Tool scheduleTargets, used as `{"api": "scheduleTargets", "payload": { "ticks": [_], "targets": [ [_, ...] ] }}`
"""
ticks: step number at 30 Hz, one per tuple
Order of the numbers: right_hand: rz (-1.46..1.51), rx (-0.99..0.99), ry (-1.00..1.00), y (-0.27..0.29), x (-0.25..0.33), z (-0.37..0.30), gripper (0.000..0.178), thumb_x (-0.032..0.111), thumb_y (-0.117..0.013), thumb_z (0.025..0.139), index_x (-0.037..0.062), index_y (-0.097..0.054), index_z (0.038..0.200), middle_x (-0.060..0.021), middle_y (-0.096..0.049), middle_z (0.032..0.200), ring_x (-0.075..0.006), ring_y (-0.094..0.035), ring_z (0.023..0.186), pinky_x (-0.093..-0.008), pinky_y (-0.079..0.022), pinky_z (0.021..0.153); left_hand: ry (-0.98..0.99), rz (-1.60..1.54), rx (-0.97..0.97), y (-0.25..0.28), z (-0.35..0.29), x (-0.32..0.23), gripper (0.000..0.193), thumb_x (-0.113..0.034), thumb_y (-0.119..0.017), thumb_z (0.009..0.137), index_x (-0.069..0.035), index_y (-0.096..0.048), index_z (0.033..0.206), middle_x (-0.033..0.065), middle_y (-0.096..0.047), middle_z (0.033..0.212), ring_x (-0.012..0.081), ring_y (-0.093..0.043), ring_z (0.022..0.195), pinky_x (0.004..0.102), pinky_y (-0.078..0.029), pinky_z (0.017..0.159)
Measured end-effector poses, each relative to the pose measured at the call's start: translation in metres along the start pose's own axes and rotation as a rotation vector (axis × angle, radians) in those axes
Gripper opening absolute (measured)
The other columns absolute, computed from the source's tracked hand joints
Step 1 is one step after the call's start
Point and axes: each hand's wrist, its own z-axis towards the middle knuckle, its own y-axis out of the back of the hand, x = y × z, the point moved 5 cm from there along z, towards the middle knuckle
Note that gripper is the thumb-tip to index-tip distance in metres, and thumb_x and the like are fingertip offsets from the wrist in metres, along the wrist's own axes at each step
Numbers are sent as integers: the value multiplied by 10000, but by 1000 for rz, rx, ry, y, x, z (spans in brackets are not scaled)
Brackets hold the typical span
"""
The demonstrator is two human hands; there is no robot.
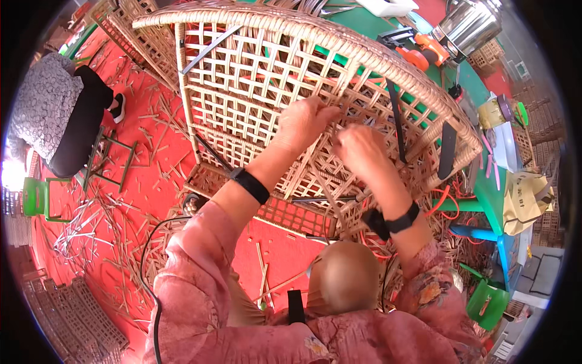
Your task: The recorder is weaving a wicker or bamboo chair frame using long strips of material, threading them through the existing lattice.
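Note:
A large wicker frame (230, 100) stands in front of me, its open lattice woven from pale cane strips and its curved rim (285, 25) wrapped in cane. My left hand (303, 124) is closed against the middle of the lattice, fingertips pinched together at the weave. Just to its right, my right hand (362, 148) is closed too, its fingers curled in at the same spot. What the fingertips grip is too small to make out. Below the hands a loose cane strip (327, 189) slants down. Dark flat bars (395, 118) are fixed across the frame.
A green table (485, 182) at the right carries an orange-and-black power tool (424, 53), a shiny metal pot (468, 27) and a paper bag (526, 203). Cane scraps litter the red floor (154, 145). At left a person (57, 112) sits near a green chair (37, 197).

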Motion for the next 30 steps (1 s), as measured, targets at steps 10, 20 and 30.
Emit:
{"api": "scheduleTargets", "payload": {
  "ticks": [10, 20, 30],
  "targets": [
    [409, 556, -15, 5, 65, -28, 517, 519, -577, 835, 19, -657, 734, -197, -632, 755, -357, -633, 759, -459, -501, 712, 66, -233, 57, -11, 4, 24, 211, -165, -577, 856, -42, -692, 983, 157, -687, 858, 303, -664, 805, 358, -518, 765],
    [725, -238, -543, -41, -51, 44, 297, 231, -641, 826, -33, -639, 962, -200, -674, 809, -278, -664, 702, -351, -512, 676, -72, -205, 218, -9, 29, 25, 182, -147, -579, 870, -42, -678, 981, 115, -650, 764, 191, -614, 709, 317, -496, 674],
    [1235, -141, -528, -42, -51, 35, 163, 103, -663, 848, 30, -622, 987, -28, -655, 823, -82, -593, 692, -227, -468, 592, 25, -146, -15, 0, 34, 35, 284, -280, -766, 742, -6, -697, 710, 37, -585, 537, 105, -529, 476, 280, -442, 476]
  ]
}}
